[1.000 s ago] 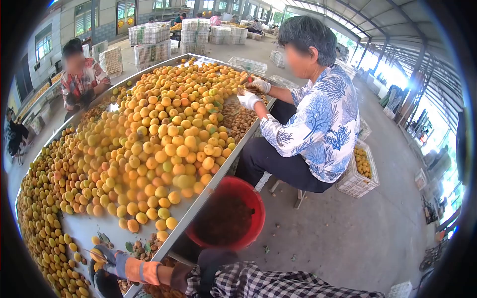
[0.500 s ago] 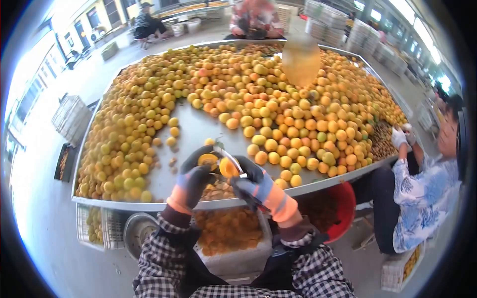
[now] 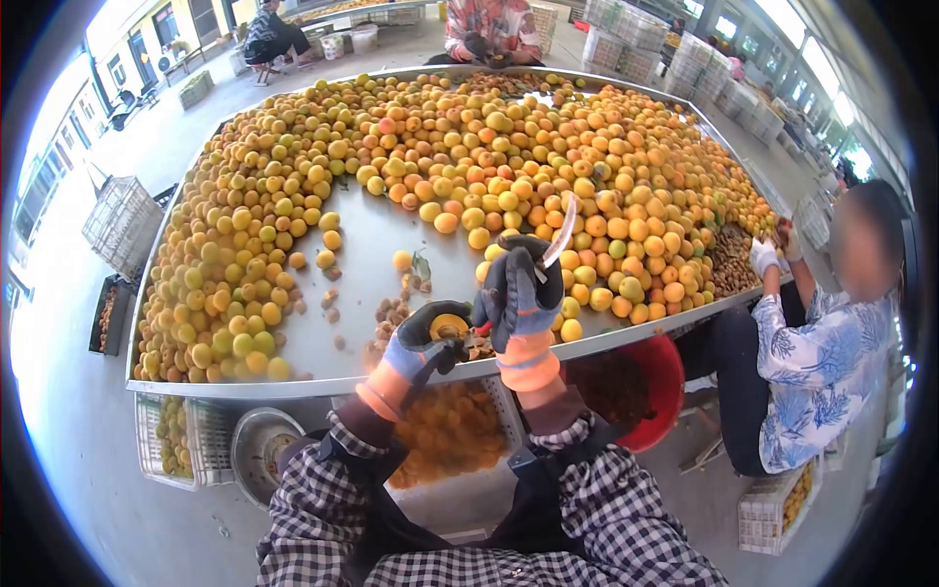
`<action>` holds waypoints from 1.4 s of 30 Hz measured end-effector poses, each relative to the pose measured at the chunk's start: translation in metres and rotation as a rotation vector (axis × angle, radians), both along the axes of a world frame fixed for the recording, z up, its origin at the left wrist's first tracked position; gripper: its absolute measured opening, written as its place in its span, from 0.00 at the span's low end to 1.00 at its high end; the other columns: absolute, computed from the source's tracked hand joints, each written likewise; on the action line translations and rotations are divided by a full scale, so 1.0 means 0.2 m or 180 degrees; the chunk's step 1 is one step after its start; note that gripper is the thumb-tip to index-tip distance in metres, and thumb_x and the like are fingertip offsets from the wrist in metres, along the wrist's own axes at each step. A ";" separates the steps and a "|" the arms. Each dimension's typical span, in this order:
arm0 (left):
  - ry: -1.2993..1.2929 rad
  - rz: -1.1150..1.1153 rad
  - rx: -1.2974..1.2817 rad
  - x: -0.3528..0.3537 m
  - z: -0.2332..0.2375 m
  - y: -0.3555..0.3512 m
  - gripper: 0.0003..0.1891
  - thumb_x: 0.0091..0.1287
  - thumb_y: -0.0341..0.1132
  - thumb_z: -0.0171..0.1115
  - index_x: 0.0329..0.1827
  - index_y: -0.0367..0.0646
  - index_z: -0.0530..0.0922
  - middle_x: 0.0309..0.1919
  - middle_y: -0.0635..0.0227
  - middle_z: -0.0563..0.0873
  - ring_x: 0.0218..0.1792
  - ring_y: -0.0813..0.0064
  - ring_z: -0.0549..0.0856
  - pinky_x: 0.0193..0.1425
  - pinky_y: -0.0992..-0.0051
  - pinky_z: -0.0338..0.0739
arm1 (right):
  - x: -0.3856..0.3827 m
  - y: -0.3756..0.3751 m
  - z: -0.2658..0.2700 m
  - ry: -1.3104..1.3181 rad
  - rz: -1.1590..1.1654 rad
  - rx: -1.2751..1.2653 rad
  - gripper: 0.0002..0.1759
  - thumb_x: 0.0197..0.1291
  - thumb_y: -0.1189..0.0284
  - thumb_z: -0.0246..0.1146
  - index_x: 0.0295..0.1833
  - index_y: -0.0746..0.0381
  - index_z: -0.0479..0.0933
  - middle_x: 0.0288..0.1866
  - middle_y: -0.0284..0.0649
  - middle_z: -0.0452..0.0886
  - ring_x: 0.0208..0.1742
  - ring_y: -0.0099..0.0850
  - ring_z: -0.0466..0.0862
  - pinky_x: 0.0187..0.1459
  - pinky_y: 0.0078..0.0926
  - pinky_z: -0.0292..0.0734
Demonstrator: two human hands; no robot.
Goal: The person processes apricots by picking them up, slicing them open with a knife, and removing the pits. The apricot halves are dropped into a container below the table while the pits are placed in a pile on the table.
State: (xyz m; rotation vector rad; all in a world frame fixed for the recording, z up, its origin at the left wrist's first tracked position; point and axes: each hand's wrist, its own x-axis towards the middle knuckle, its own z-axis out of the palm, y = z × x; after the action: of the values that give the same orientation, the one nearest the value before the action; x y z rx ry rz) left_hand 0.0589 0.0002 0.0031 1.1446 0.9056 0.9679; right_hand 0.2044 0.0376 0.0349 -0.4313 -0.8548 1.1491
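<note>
My left hand (image 3: 423,344), in a dark glove with an orange cuff, holds an opened apricot half (image 3: 448,327), its hollow cut side up, over the table's near edge. To its right and higher, my right hand (image 3: 518,292) is closed around a knife (image 3: 560,235) whose curved blade points up and right. Part of a red thing shows at the right hand's left side. Loose pits (image 3: 391,313) lie on the metal table (image 3: 367,249) just beyond my left hand. Whole apricots (image 3: 469,147) are heaped across the table.
Below the near edge stand a crate of apricot halves (image 3: 450,435), a red tub (image 3: 665,391) and a metal basin (image 3: 256,452). A person in a patterned shirt (image 3: 822,362) sits at the right; another person (image 3: 489,29) sits at the far side.
My hands have moved apart. The right hand with the knife has risen away from the fruit, and the blade now points up. The left hand has lowered slightly with an apricot half.
</note>
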 end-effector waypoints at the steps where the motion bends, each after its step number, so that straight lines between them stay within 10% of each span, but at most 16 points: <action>1: -0.0009 -0.0026 -0.0018 0.02 -0.01 -0.01 0.23 0.59 0.28 0.61 0.60 0.41 0.72 0.34 0.71 0.82 0.28 0.84 0.78 0.29 0.83 0.72 | -0.01 0.01 0.00 -0.0064 -0.0188 -0.0006 0.12 0.70 0.66 0.55 0.49 0.64 0.70 0.17 0.35 0.69 0.10 0.22 0.63 0.11 0.21 0.62; 13: -0.0187 0.0188 0.0093 0.04 -0.13 -0.02 0.20 0.60 0.28 0.64 0.56 0.41 0.73 0.37 0.69 0.80 0.30 0.82 0.79 0.32 0.81 0.74 | 0.03 0.01 -0.09 0.0560 0.0329 -0.0550 0.13 0.65 0.74 0.58 0.53 0.66 0.72 0.29 0.39 0.77 0.22 0.26 0.77 0.22 0.23 0.72; 16: -0.0452 0.0245 -0.0093 0.01 -0.31 0.01 0.25 0.59 0.28 0.68 0.59 0.42 0.71 0.39 0.68 0.82 0.35 0.78 0.81 0.37 0.78 0.77 | -0.04 0.03 -0.41 -0.2711 -0.1671 0.0859 0.24 0.59 0.78 0.58 0.63 0.65 0.69 0.53 0.52 0.76 0.55 0.48 0.75 0.58 0.40 0.70; 19: 0.0282 0.0456 0.0626 0.04 -0.28 0.04 0.21 0.56 0.29 0.68 0.53 0.40 0.74 0.42 0.72 0.80 0.40 0.81 0.78 0.41 0.82 0.74 | -0.08 0.10 -0.26 -0.2344 -0.2367 0.0971 0.17 0.64 0.79 0.54 0.58 0.64 0.73 0.55 0.46 0.77 0.54 0.37 0.78 0.51 0.32 0.74; 21: 0.0524 0.0369 0.0949 -0.11 -0.56 0.14 0.26 0.59 0.30 0.61 0.62 0.38 0.69 0.43 0.74 0.78 0.41 0.82 0.77 0.41 0.81 0.74 | -0.11 0.08 -0.22 -0.0503 -0.0664 -0.0476 0.14 0.66 0.75 0.54 0.56 0.64 0.75 0.51 0.40 0.80 0.47 0.29 0.79 0.47 0.24 0.75; 23: 0.1190 0.0715 0.1305 -0.13 -0.63 0.15 0.25 0.60 0.29 0.59 0.62 0.37 0.69 0.43 0.74 0.78 0.40 0.83 0.76 0.41 0.82 0.74 | -0.14 0.09 -0.21 0.0447 -0.0600 -0.0609 0.13 0.67 0.70 0.59 0.55 0.60 0.76 0.32 0.27 0.77 0.29 0.14 0.72 0.32 0.13 0.70; 34: 0.1486 0.0678 0.1878 -0.01 -0.35 0.19 0.17 0.57 0.25 0.58 0.52 0.40 0.75 0.39 0.59 0.84 0.39 0.64 0.84 0.46 0.70 0.77 | 0.11 0.05 -0.23 -0.0109 -0.1437 -0.0957 0.11 0.66 0.69 0.59 0.52 0.58 0.77 0.26 0.29 0.75 0.21 0.17 0.71 0.23 0.17 0.68; 35: 0.2225 0.0520 0.2849 -0.05 -0.40 0.26 0.18 0.55 0.24 0.61 0.51 0.40 0.76 0.39 0.57 0.84 0.40 0.59 0.84 0.46 0.67 0.78 | 0.20 -0.05 -0.26 -0.0155 -0.1456 -0.0992 0.11 0.66 0.69 0.59 0.52 0.58 0.77 0.26 0.29 0.75 0.20 0.18 0.71 0.22 0.17 0.67; 37: 0.2975 0.0647 0.3937 -0.06 -0.40 0.26 0.21 0.48 0.24 0.66 0.48 0.41 0.77 0.41 0.53 0.82 0.42 0.49 0.81 0.48 0.59 0.77 | 0.08 0.17 -0.26 -0.0203 -0.1274 -0.1111 0.10 0.66 0.69 0.59 0.51 0.57 0.77 0.24 0.30 0.75 0.19 0.18 0.70 0.20 0.18 0.67; 42: 0.2629 0.0903 0.3207 -0.16 -0.36 0.26 0.17 0.49 0.19 0.60 0.44 0.38 0.78 0.37 0.54 0.82 0.38 0.52 0.81 0.43 0.62 0.78 | 0.19 0.15 -0.26 -0.0124 0.0053 -0.1574 0.09 0.66 0.69 0.59 0.50 0.56 0.77 0.21 0.31 0.74 0.15 0.20 0.70 0.16 0.20 0.66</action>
State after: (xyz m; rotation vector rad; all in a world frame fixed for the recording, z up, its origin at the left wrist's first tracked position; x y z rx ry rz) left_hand 0.0259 0.0530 -0.0682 2.4325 1.2861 1.2441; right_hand 0.2414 0.0677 -0.0178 -0.8547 -0.6009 1.3712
